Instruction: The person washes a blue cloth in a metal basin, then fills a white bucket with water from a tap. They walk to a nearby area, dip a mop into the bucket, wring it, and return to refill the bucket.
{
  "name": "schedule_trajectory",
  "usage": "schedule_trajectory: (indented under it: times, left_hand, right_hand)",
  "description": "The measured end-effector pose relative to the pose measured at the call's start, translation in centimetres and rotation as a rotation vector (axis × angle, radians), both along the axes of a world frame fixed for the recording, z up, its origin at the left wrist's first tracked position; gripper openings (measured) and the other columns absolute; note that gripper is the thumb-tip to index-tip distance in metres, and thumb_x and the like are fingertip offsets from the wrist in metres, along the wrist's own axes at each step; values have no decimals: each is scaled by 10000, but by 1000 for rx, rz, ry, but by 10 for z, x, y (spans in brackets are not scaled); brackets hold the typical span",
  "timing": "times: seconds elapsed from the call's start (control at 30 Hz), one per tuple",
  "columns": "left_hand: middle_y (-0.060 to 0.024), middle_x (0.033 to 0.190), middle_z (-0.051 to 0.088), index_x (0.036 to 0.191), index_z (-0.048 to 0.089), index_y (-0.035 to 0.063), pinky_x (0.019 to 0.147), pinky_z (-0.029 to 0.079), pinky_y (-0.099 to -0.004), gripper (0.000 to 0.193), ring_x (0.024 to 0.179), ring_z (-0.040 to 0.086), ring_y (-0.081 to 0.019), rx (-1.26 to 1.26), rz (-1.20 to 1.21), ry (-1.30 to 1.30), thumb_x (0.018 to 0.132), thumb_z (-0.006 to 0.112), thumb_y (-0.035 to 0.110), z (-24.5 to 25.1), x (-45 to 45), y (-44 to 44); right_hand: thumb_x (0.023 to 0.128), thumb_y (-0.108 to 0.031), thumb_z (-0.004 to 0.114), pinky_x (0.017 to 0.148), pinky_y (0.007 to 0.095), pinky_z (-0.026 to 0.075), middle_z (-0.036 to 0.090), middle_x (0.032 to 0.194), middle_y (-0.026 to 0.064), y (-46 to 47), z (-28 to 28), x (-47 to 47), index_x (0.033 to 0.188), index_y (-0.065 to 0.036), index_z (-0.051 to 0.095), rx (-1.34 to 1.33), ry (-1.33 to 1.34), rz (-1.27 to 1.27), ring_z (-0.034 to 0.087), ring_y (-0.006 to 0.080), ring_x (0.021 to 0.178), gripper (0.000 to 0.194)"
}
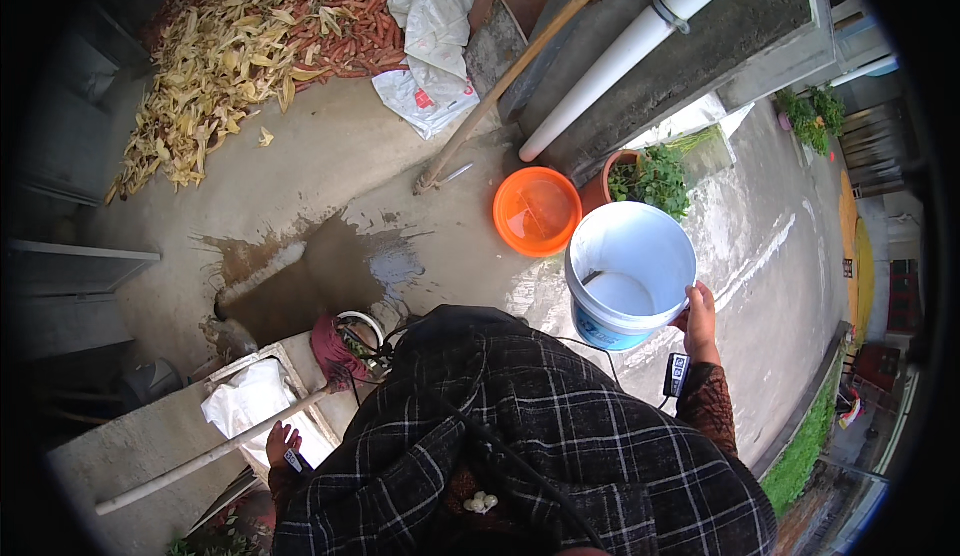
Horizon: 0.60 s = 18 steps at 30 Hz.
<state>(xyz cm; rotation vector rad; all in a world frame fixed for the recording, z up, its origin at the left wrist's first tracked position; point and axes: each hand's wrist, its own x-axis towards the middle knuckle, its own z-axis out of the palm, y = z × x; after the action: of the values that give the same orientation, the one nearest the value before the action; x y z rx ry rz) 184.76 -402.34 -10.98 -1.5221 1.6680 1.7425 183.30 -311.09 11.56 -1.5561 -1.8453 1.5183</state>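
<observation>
My right hand point(701, 320) grips the rim of a white plastic bucket point(634, 256) with a blue band on its side; a small dark thing lies at its bottom. Just left of the bucket, an orange basin point(538, 212) with some water in it stands on the concrete floor. At the lower left my left hand point(283, 440) has its fingers apart and seems to hold nothing. Beside it are a mop's wooden handle point(202, 457) and a tray point(322, 425) with a white plastic bag point(251, 402). The mop's dark red cloth head point(339, 353) lies nearer my body.
Corn husks point(217, 68) and reddish cobs point(360, 31) are heaped at the upper left, near a white woven sack point(431, 38). A wooden pole point(517, 68) leans near a white drainpipe point(622, 46). Behind the bucket stands a potted plant point(652, 181). Wet, dark floor point(315, 278) spreads left of centre.
</observation>
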Motion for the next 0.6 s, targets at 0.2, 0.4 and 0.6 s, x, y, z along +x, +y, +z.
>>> schedule_trajectory:
  times: [0.2,0.4,0.6]
  left_hand:
    - [-83,1298,597,1453,487,153,857,532,-403,494,1033,637,-251,-48,-158,3,1004,607,321,19,-58,56]
    - [-89,1268,600,1442,488,150,792,547,-402,503,1014,641,-270,-37,-346,-21,953,598,187,45,-105,164]
    - [-55,1235,635,1404,528,185,814,558,-426,453,1018,657,-255,-23,-641,35,980,645,297,64,-160,267]
  right_hand:
    - [942,-377,555,624,356,600,670,893,92,59,-32,152,1173,-34,601,-199,75,-53,667,197,651,416]
    - [935,-349,562,596,366,620,663,854,133,96,-87,326,1172,19,587,-240,-10,-460,687,233,659,439]
    - [880,-385,663,450,367,578,590,832,137,103,-118,469,1193,48,488,-120,-14,-925,640,239,566,562]
